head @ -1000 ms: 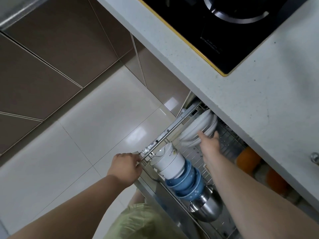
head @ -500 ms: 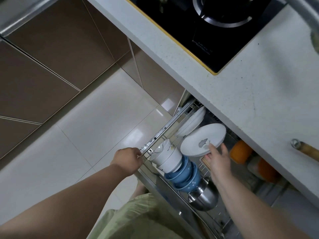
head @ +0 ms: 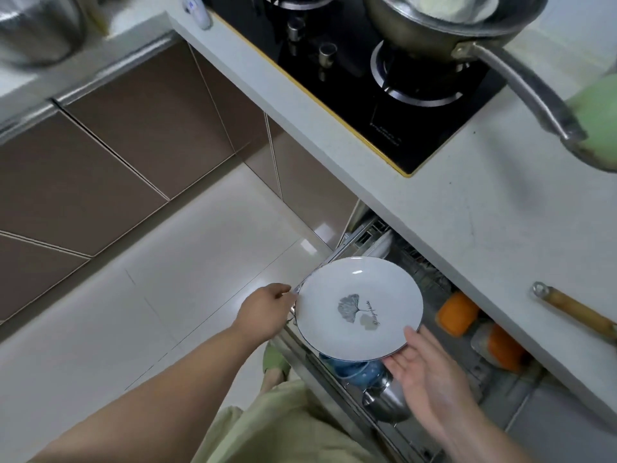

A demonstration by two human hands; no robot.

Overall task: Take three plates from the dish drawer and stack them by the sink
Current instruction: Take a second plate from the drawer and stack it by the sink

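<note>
A white plate [head: 359,307] with a grey leaf print and a dark rim hangs face up over the open dish drawer [head: 417,409]. My right hand [head: 422,365] holds it by its near right edge, thumb on the rim and fingers underneath. My left hand [head: 265,312] grips the drawer's metal front rail just left of the plate. More white plates [head: 384,247] stand on edge in the rack at the drawer's far end. The sink is not in view.
Blue bowls [head: 355,370] and a steel bowl [head: 387,399] lie in the drawer under the plate, orange items [head: 457,314] deeper in. The white counter [head: 484,215] holds a black hob [head: 377,91], a pan [head: 444,25] with long handle, and a wooden handle [head: 574,312].
My right hand has lifted the plate up out of the rack and toward me, and turned it face up. The left hand stays on the rail. The view has tilted up toward the hob.
</note>
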